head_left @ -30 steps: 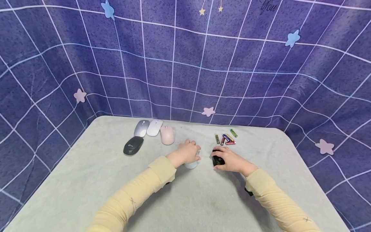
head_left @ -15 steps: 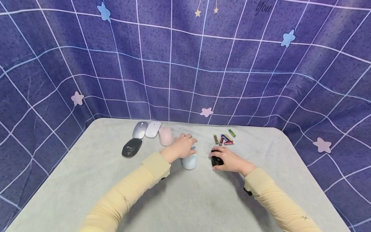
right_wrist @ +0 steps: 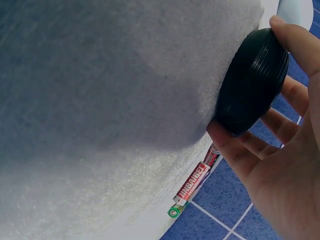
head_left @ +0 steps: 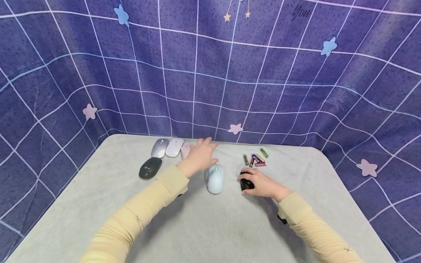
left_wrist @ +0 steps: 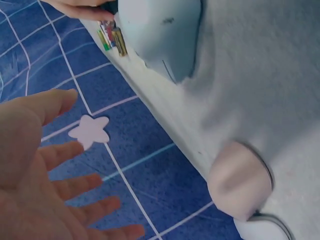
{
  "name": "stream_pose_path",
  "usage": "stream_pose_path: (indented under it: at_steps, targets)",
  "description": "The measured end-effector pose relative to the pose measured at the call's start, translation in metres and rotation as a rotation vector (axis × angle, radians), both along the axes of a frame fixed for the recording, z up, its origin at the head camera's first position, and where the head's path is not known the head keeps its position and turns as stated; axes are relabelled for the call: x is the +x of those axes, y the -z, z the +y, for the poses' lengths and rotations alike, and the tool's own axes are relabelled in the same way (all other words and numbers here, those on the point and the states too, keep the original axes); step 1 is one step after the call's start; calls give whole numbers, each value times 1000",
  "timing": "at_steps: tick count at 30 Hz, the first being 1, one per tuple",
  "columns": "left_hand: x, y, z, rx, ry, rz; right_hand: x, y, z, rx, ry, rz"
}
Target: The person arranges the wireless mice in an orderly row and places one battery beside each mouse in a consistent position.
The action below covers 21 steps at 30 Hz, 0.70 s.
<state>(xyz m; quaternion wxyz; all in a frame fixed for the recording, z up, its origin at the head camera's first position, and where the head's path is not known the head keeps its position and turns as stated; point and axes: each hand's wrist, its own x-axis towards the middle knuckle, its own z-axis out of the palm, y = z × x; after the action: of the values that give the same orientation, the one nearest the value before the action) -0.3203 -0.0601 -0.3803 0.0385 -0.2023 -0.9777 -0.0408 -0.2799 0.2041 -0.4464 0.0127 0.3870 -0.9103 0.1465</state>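
My left hand [head_left: 200, 156] hovers with spread fingers between the light blue mouse [head_left: 215, 179] and the pink mouse [head_left: 185, 150], which it partly covers in the head view. Nothing is in its grasp; in the left wrist view, the left hand [left_wrist: 55, 185] shows fingers held apart. On the right, my right hand [head_left: 263, 184] grips a black mouse [head_left: 246, 182] on the table. Thumb and fingers lie along that black mouse's [right_wrist: 255, 80] sides in the right wrist view. The light blue mouse lies alone on the cloth, between the two hands.
Several small batteries [head_left: 255, 157] lie in a loose group beyond the right hand. At the back left are a grey mouse [head_left: 160, 148], a white mouse [head_left: 174, 147] and a dark mouse [head_left: 150, 168]. A purple gridded curtain [head_left: 210, 73] stands behind the table [head_left: 210, 230].
My left hand has let go of the light blue mouse and moved up and left toward the pink mouse. The right hand stays on the black mouse.
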Motion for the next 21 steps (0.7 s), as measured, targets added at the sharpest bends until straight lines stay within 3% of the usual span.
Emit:
stream_pose_path:
  at_steps: [9, 21]
  targets:
    - [-11, 1, -14, 35, -61, 54, -1, 3, 1, -8, -9, 27]
    - [-30, 25, -33, 70, -148, 31, -1, 1, 1, -2, 3, 3]
